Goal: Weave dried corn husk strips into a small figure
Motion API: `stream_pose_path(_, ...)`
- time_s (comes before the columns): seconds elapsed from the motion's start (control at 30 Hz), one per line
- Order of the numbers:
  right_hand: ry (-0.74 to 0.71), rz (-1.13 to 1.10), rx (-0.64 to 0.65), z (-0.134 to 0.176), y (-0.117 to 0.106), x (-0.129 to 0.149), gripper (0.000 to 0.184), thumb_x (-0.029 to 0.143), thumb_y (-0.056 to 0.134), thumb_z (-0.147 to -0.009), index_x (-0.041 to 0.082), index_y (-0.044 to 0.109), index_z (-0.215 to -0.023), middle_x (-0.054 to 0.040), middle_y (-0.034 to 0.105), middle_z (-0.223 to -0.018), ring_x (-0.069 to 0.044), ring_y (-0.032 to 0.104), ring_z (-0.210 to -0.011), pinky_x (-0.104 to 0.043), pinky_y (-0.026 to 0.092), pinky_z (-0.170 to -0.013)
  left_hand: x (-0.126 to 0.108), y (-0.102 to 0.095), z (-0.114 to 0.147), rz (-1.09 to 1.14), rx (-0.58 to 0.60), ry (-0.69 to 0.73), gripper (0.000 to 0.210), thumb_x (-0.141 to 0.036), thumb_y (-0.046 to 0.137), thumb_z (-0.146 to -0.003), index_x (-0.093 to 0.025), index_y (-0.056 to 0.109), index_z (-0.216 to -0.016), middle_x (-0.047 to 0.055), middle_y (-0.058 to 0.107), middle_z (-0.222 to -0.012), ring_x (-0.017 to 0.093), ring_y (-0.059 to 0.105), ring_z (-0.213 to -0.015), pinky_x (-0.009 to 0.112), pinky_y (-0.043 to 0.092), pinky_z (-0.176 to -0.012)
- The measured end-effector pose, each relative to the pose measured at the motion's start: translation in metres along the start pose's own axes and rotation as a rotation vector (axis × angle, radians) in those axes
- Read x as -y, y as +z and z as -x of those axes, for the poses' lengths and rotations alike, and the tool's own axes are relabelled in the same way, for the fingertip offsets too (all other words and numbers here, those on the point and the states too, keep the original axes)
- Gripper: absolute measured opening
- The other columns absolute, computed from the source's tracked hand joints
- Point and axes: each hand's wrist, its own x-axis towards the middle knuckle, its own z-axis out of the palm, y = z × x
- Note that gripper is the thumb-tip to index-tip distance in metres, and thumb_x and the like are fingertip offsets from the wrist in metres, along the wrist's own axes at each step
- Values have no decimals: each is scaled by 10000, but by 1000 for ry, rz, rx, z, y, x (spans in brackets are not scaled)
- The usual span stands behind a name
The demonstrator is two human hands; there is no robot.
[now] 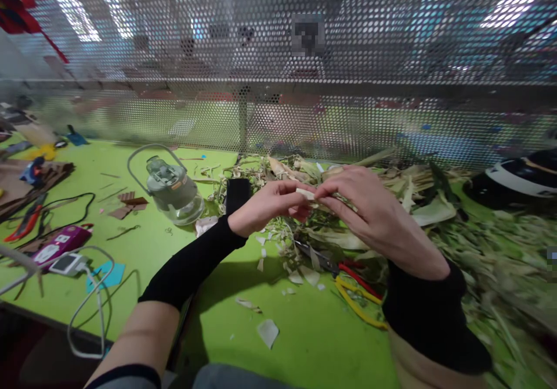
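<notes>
Between both hands, above the green table [226, 337], is a small pale strip of dried corn husk [306, 194]. My left hand [272, 202] pinches its left end between thumb and fingers. At the other end, my right hand [368, 212] grips it with thumb and forefinger pressed together. Scissors [357, 303] with red and yellow handles lie beneath, their blades partly among husk scraps. A loose husk flake [267, 333] rests nearer to me. Dried husks [435, 210] are heaped behind and right of my hands.
A clear bottle with a grey-green lid [172, 188] stands left, near a black phone [237, 194]. Farther left are a purple device [61, 247], white cables [101, 296] and red-handled pliers [26, 220]. A perforated metal screen [183, 104] closes the back; a black-and-white object [517, 177] sits right.
</notes>
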Motion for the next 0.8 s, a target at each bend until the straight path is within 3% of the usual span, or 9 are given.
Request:
stream_pose_path(0.27,87,62,22,-1,2,7,183,309,450,-1008,216,581,-922,-94,677,-952,-274,615,-953,-463,451,-877,-1,4,1,-91,-45,72,138,-181,656,-848,-116,672,-969,-11,655,-727,62,618,-632,243,528,-711)
stream_pose_path(0.43,114,59,-45,0,8,10,144,283,451,-1005,210,561,-948,-120,666,-1013,-278,623,-979,-454,485,-864,2,4,0,-163,-99,203,160,-175,635,-867,-127,638,-1019,-21,650,-720,60,625,-621,205,501,-652)
stream_pose_path(0.8,68,119,-156,-5,19,16,101,191,449,-1009,209,517,-935,-108,626,-949,-238,644,-899,-369,519,-763,5,7,0,-170,-108,264,179,-179,670,-849,-137,605,-1011,-27,622,-774,61,633,-652,189,519,-645)
